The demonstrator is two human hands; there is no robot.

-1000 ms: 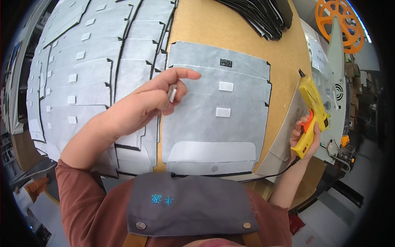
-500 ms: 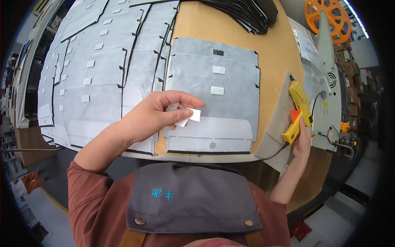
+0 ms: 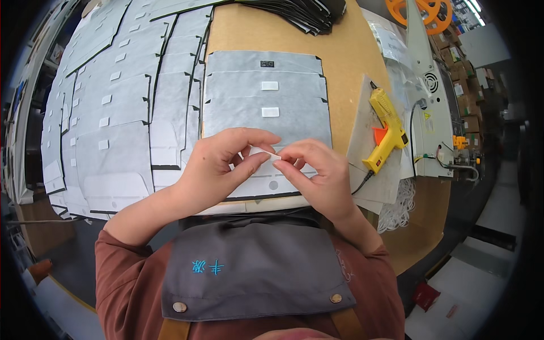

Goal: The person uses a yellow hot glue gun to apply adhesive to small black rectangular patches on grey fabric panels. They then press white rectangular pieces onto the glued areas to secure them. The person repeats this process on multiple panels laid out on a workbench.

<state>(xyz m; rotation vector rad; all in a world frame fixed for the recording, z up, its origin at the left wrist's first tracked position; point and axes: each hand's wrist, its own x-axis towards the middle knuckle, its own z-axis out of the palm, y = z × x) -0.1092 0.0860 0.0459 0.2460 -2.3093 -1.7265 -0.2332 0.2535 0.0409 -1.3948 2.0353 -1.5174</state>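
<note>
Just in front of me, my left hand (image 3: 218, 161) and my right hand (image 3: 323, 170) meet fingertip to fingertip. Between them is a small white square tab (image 3: 275, 154), seen nearly edge-on and pinched by both hands. Whether more tabs sit inside my left palm is hidden by the fingers. Below the hands lies a stack of overlapping grey fabric panels (image 3: 232, 122) with black edges. White rectangular patches (image 3: 270, 112) and one black patch (image 3: 267, 64) run up its middle. To the right, a yellow glue gun (image 3: 388, 133) with an orange trigger rests untouched on a flat board.
Rows of similar grey panels (image 3: 113, 147) with white patches cover the left of the table. A fanned black stack (image 3: 309, 14) lies at the back. A pale machine (image 3: 433, 124) with an orange reel (image 3: 436, 17) stands right, and white cord (image 3: 398, 207) hangs below the board.
My right hand has let go of the glue gun and come left to my left hand, now pinching the white tab. The view has shifted slightly to the right.
</note>
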